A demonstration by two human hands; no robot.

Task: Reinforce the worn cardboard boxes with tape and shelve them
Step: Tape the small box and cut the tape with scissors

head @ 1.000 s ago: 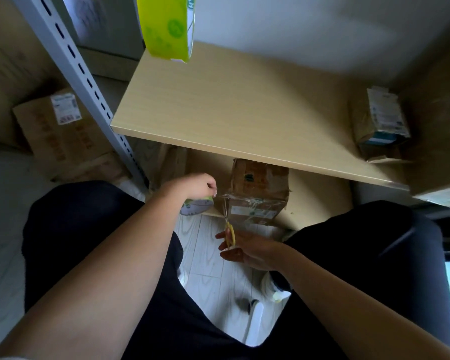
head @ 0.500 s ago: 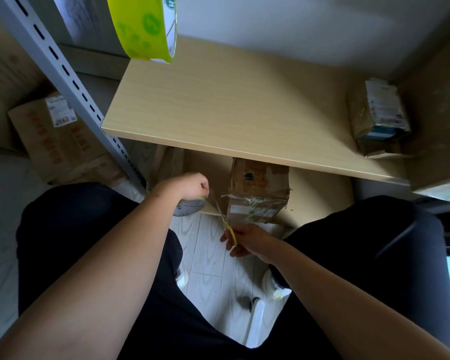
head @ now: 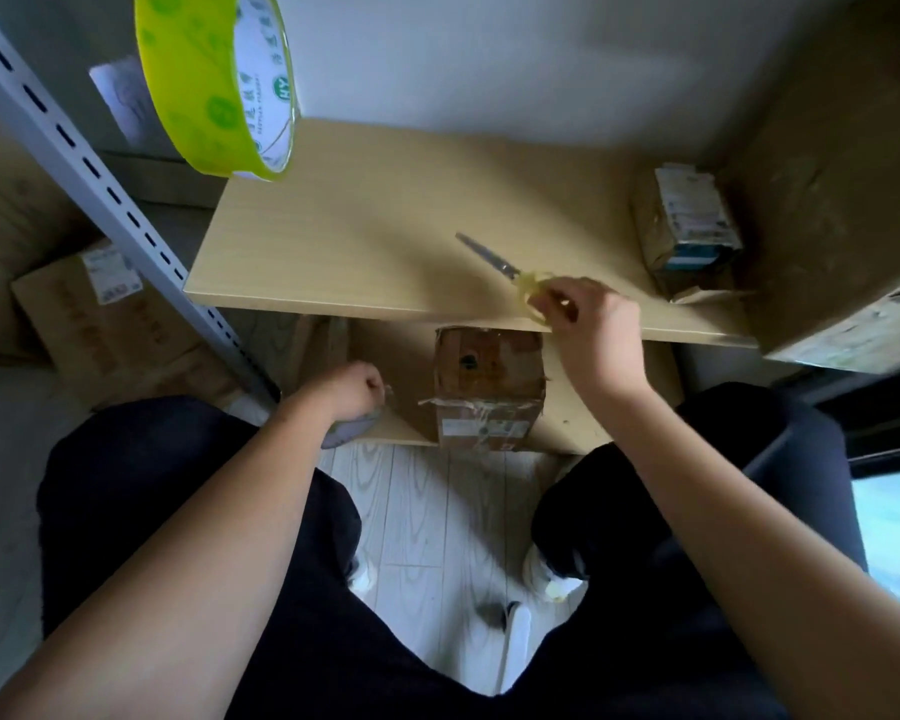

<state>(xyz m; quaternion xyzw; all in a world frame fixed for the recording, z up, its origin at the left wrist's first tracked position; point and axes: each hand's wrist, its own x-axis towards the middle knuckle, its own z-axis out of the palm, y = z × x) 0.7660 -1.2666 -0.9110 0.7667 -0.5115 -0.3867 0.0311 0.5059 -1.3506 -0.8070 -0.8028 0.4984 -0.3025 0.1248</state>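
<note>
Single head-worn wide-angle view, looking steeply down past wooden shelf (head: pixel 365 241) to own lap and floor (head: pixel 437 517); close range, edges strongly distorted.

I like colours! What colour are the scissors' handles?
Yellow handles on the scissors, seen in the head view.

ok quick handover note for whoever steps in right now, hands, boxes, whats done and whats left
Left hand: grips the tape roll low, beside the small cardboard box.
Right hand: holds the scissors by the yellow handles over the upper shelf board, blades shut.
The box stands on the lower shelf board, clear tape across its front edge.
Done: at least one strip on this box.
Left: check its other seams; whether the labelled box on the upper board is taped cannot be told.
</note>
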